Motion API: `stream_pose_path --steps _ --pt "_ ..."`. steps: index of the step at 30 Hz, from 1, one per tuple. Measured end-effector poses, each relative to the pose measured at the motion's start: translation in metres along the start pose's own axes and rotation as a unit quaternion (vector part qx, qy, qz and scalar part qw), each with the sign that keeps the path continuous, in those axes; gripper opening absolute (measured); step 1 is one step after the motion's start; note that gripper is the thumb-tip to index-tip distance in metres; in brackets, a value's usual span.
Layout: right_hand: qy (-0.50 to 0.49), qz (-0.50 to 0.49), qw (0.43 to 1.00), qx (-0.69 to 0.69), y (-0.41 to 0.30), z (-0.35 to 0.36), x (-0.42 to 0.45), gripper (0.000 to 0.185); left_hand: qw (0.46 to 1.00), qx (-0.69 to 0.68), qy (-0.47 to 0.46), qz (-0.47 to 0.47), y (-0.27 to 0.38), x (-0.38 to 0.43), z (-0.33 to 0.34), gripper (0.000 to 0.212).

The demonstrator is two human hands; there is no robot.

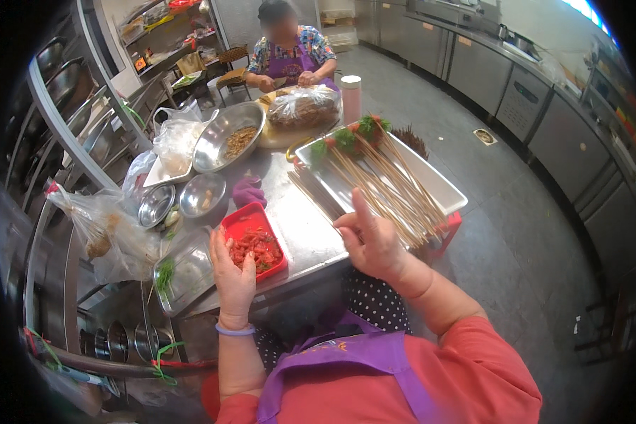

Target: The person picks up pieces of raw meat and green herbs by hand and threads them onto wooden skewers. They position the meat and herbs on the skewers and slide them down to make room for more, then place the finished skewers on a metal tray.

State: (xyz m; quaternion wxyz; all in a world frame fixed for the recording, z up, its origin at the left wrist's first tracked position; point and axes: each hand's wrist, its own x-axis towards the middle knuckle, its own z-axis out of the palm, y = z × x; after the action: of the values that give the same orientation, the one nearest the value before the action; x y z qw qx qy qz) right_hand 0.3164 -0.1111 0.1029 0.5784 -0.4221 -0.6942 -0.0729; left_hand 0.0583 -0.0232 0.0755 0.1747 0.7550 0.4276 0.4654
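Observation:
My left hand (pixel 237 281) is at the near left side of a red plastic tray (pixel 284 261), its fingers over the rim by the pieces of red meat (pixel 254 246). To the right, my right hand (pixel 373 244) has its index finger raised; the thumb and other fingers are at the near ends of thin bamboo skewers (pixel 314 196) lying on the steel table. Whether they grip one is not clear. Beyond it a white tray (pixel 458 202) holds many skewers with red meat and green herbs (pixel 344 139) at their far ends. A clear tray (pixel 183 305) with green herb sprigs (pixel 165 276) lies left of my left hand.
Steel bowls (pixel 203 195), a large basin (pixel 201 143) and a purple cloth (pixel 249 192) stand beyond the red tray. A co-worker (pixel 291 58) sits at the far end behind a bagged brown mass (pixel 302 114). A pink bottle (pixel 351 100) stands nearby. Racks line the left.

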Motion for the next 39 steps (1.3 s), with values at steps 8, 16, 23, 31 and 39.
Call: stream_pose_path --steps 8,16,23,31,39 --pt "-0.349 0.171 0.868 -0.308 0.033 0.071 -0.016 0.028 1.0 -0.022 0.013 -0.005 -0.004 -0.005 -0.008 0.067" --pt "-0.355 0.21 0.809 -0.418 0.065 0.109 -0.039 0.019 0.999 -0.031 0.011 -0.023 -0.006 -0.007 -0.008 0.066" --pt "-0.374 0.185 0.799 -0.434 0.07 0.121 -0.028 0.017 1.0 -0.002 0.016 -0.007 -0.016 -0.007 -0.013 0.066" --pt "-0.473 0.129 0.728 -0.479 0.077 0.128 -0.01 0.03 0.998 -0.06 0.011 -0.026 -0.021 -0.009 -0.018 0.068" --pt "-0.515 0.227 0.703 -0.434 0.062 0.122 0.023 0.033 0.996 -0.049 0.043 -0.068 -0.03 -0.015 -0.039 0.064"
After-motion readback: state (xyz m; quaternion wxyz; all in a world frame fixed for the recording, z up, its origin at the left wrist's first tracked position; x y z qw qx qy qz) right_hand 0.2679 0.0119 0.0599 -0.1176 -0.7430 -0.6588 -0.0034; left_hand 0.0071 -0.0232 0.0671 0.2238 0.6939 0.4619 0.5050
